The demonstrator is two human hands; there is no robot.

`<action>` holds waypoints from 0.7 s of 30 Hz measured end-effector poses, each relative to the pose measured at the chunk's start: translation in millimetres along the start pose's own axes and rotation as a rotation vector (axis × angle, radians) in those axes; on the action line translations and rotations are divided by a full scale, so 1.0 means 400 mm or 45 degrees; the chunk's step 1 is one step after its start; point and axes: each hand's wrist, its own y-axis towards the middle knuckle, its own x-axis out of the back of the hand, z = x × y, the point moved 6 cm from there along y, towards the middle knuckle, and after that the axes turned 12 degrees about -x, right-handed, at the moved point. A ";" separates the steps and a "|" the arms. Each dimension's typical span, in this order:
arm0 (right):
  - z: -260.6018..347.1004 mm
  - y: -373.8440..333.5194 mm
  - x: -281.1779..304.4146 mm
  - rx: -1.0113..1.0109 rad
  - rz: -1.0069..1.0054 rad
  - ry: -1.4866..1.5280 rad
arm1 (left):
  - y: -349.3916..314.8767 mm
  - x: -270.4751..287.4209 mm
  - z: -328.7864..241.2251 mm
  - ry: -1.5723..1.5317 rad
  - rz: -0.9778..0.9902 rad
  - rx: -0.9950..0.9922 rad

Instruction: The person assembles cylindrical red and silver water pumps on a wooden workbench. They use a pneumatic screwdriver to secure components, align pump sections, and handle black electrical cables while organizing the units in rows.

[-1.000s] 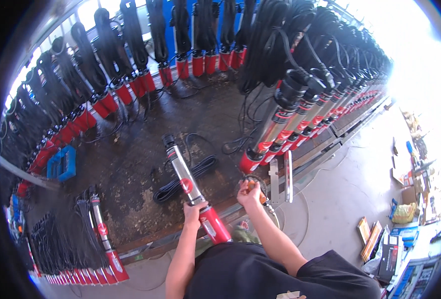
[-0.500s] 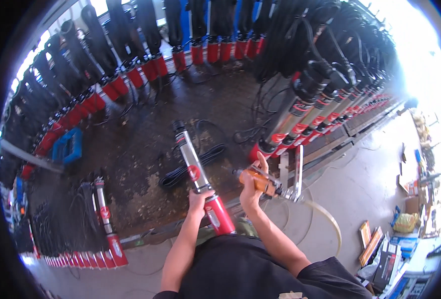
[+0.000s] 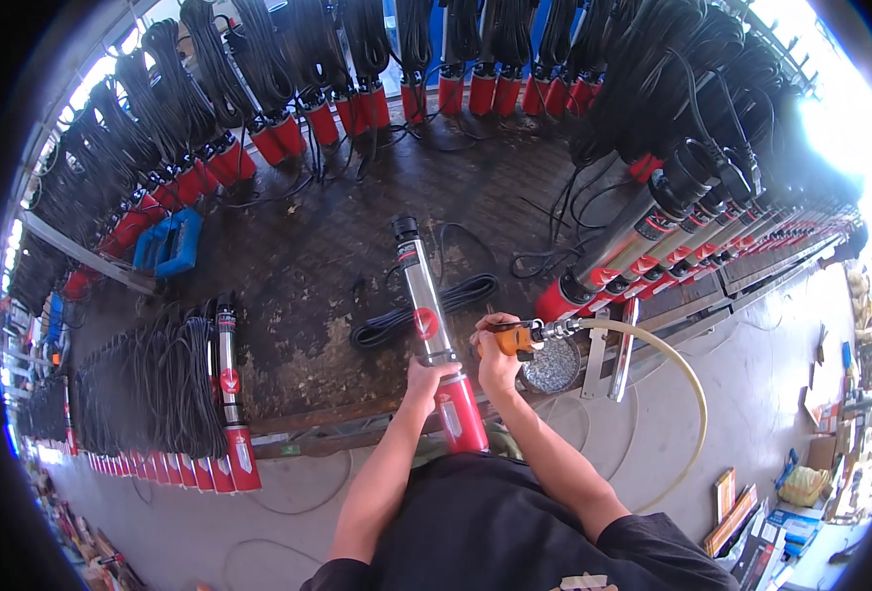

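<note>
A slim submersible pump (image 3: 421,291), silver-tubed with a black top and a red lower section, leans from the bench toward my body. My left hand (image 3: 424,384) is closed round it near the joint of tube and red part. My right hand (image 3: 498,369) grips an orange air tool (image 3: 517,341), held almost level just right of that joint. The tool's working end is hidden by my fingers; a pale hose (image 3: 687,364) runs from its metal fitting. Right beside the tool, a round dish (image 3: 554,367) holds small metal pieces. A coiled black cable (image 3: 470,294) lies behind the pump.
The dark worn workbench (image 3: 288,256) is ringed by upright red-based pumps (image 3: 278,138) with bundled black cables. More pumps (image 3: 603,256) lean at the right, others (image 3: 227,384) at the left. A blue holder (image 3: 170,243) stands at left. Boxes (image 3: 741,522) sit on the floor.
The air tool has come closer to the pump and turned more level, with its hose end to the right. The dish has come into sight. The whole view has shifted; my left hand keeps its hold.
</note>
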 end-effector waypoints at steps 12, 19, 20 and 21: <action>-0.035 0.000 0.006 -0.054 0.011 0.078 | -0.002 0.005 -0.010 0.042 0.041 -0.011; -0.037 0.002 0.003 -0.053 -0.017 0.076 | -0.003 0.005 -0.010 0.007 0.053 -0.009; -0.041 0.004 0.000 -0.023 -0.011 0.076 | -0.014 0.001 -0.027 0.025 0.025 0.013; -0.047 0.009 0.005 -0.025 -0.006 0.089 | -0.019 -0.005 -0.032 0.043 0.036 -0.008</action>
